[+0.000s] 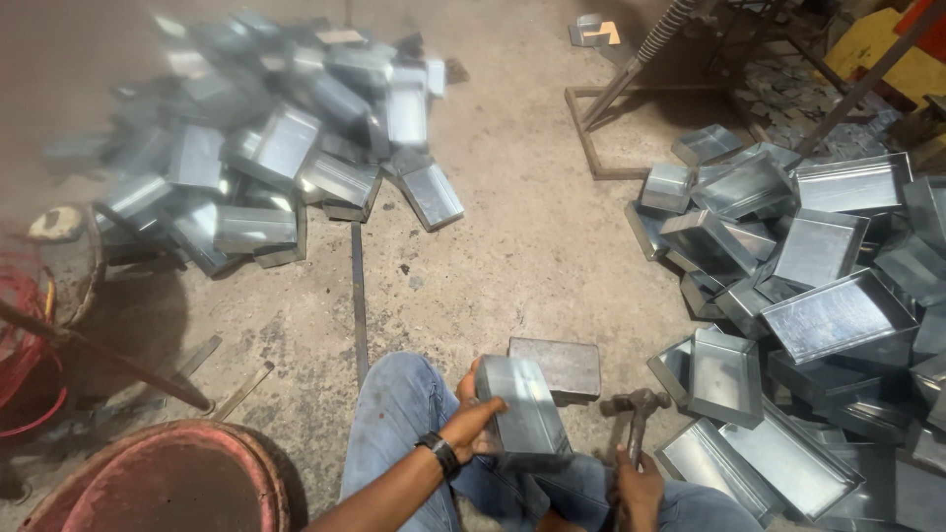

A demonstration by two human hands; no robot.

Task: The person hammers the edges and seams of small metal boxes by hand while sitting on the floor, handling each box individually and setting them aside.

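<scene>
We note the left hand [473, 419] grasping a metal tray [525, 412] on the steel block [558, 365]; right hand [636, 485] clenched on the hammer [636, 404]. Trays are piled at left [266, 148] and at right [808, 296]; we cannot tell which are worked.

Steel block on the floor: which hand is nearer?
Left. The left hand grips a metal tray resting against the steel block; the right hand holds a hammer, lower right of the block.

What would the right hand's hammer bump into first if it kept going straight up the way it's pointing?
Probably the nearest shiny open sheet-metal tray in the right pile, just beyond the hammer held by the right hand; depth is unclear, so it might pass over it.
</scene>
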